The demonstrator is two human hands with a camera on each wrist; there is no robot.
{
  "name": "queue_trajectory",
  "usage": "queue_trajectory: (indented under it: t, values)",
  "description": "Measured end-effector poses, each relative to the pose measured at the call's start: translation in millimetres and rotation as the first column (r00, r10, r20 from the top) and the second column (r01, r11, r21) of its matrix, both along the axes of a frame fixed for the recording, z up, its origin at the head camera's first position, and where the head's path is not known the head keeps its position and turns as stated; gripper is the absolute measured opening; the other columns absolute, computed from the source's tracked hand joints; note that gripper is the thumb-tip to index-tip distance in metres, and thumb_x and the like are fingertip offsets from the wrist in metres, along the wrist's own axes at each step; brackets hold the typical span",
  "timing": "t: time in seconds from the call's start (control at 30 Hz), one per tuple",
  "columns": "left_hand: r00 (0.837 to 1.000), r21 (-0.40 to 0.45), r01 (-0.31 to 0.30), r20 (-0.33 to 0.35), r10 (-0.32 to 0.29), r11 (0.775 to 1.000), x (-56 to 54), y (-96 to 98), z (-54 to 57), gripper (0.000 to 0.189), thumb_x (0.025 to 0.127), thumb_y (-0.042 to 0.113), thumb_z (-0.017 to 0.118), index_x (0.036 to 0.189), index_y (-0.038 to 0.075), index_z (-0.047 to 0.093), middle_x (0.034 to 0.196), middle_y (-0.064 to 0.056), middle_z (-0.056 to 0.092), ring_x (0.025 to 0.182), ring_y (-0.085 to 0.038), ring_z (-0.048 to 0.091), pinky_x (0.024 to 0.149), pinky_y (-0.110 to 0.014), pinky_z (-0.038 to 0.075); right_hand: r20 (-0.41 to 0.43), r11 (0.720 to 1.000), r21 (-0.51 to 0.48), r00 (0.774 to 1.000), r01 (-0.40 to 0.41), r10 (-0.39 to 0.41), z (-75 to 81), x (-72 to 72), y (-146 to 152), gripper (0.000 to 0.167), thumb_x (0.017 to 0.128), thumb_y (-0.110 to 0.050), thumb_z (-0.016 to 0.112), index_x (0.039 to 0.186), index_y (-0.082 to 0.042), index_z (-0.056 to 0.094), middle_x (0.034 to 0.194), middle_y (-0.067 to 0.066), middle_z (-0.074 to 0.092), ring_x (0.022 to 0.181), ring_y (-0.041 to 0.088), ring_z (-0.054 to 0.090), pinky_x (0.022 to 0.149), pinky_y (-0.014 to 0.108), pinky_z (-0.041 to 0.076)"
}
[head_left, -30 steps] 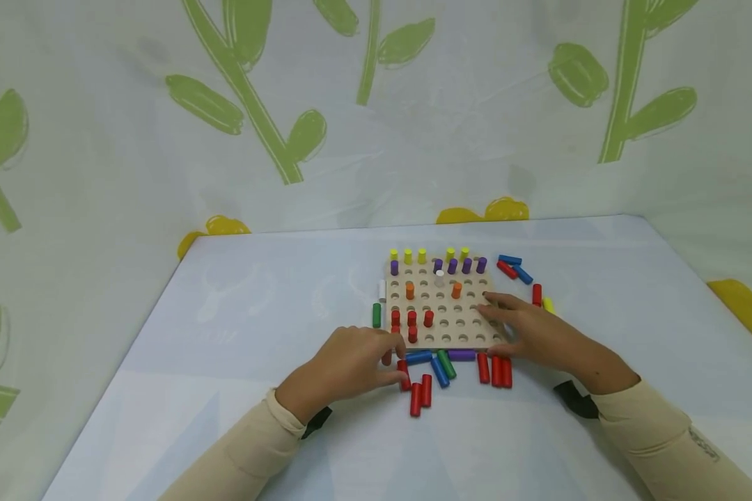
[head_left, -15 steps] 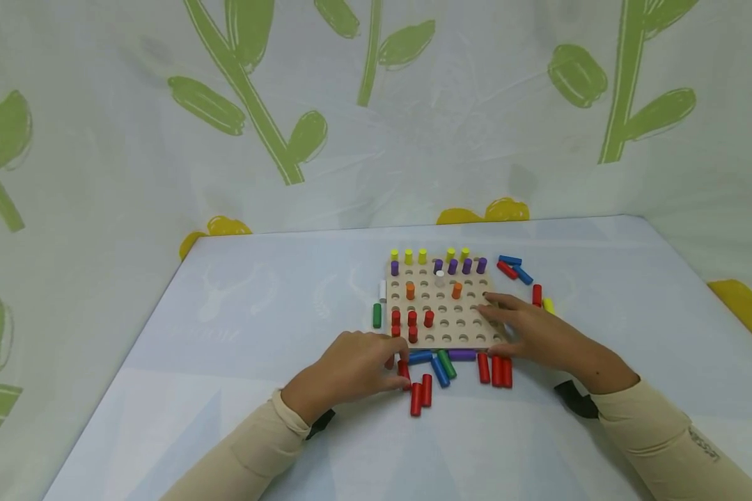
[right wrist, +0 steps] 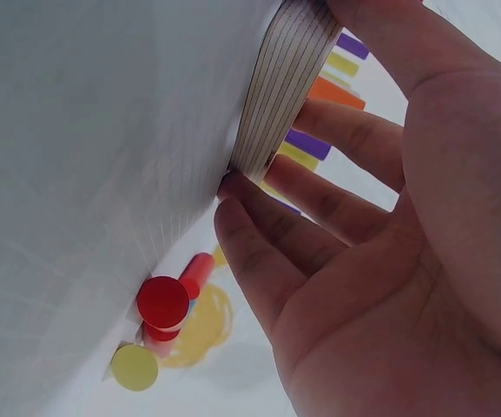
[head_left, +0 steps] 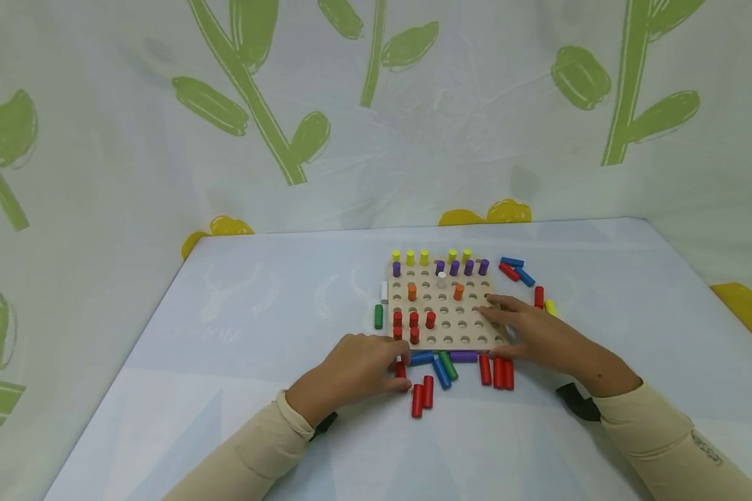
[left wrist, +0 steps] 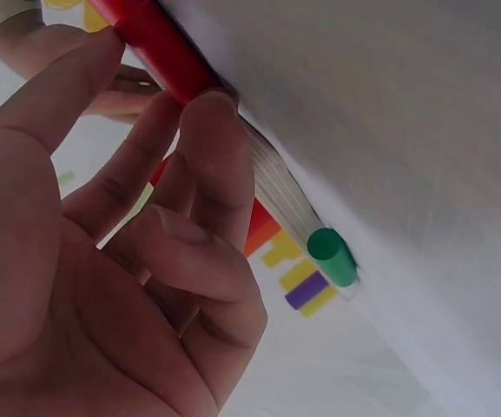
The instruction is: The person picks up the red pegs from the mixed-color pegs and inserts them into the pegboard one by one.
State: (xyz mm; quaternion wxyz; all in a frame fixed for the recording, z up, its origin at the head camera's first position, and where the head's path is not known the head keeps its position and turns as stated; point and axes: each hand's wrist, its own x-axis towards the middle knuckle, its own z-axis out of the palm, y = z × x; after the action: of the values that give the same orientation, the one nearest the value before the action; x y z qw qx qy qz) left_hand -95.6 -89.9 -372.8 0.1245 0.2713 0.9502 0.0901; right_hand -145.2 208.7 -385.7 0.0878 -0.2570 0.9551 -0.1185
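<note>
My left hand (head_left: 354, 369) is at the near left corner of a wooden pegboard (head_left: 437, 330). Its thumb and fingertips pinch a red peg (left wrist: 163, 52) lying on the table, partly hidden by the hand in the head view. My right hand (head_left: 535, 330) rests at the board's right side with its fingers spread. In the right wrist view, those fingers touch the board's layered edge (right wrist: 280, 87). Upright in the board's holes stand several red pegs (head_left: 430, 320), yellow pegs (head_left: 424, 257) and purple pegs (head_left: 469, 266), two orange pegs (head_left: 411, 291) and a pale peg (head_left: 441, 279).
Along the near edge lie loose blue pegs (head_left: 422, 358), a green peg (head_left: 448, 365), a purple peg (head_left: 464, 357) and several red pegs (head_left: 498, 374). Another green peg (head_left: 379, 316) is left of the board. Blue, red and yellow pegs (head_left: 551, 307) lie beyond its right side.
My left hand has shifted slightly right, and the red peg at its fingertips has turned a little. The right hand stays where it was against the board.
</note>
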Motion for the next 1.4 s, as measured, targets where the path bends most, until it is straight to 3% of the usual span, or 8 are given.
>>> queue_trajectory:
  t: [0.57,0.87,1.4]
  values:
    - [0.998,0.037,-0.027,0.058,0.025,0.999,0.1,-3.2,4.7,0.041,0.080,0.042,0.083,0.114,0.020,0.075,0.086,0.010,0.072,0.075,-0.002,0.059,0.066,-0.018,0.048,0.008,1.000,0.004,1.000,0.007,-0.007,1.5,1.7,0.0,0.075,0.081,-0.040,0.082,0.144,-0.010,0.054,0.153,0.021,0.042,0.136,0.046,0.045,0.094,0.047,0.056]
    - [0.996,0.047,-0.034,0.083,0.030,0.998,-1.0,-5.1,5.6,0.040,0.079,0.041,0.084,0.112,0.020,0.074,0.086,0.010,0.072,0.077,-0.003,0.060,0.069,-0.020,0.050,0.017,1.000,0.001,1.000,0.014,-0.014,3.0,1.8,-1.0,0.075,0.081,-0.038,0.083,0.144,-0.011,0.054,0.153,0.021,0.042,0.136,0.046,0.045,0.094,0.048,0.055]
    - [0.983,0.152,-0.050,0.183,0.022,0.987,0.1,-3.7,3.9,0.038,0.079,0.029,0.086,0.110,0.025,0.065,0.086,0.013,0.069,0.073,-0.002,0.057,0.066,-0.019,0.048,0.010,1.000,-0.006,1.000,0.004,-0.004,2.3,2.3,-0.4,0.075,0.081,-0.039,0.082,0.144,-0.009,0.054,0.152,0.022,0.043,0.134,0.045,0.047,0.096,0.049,0.054]
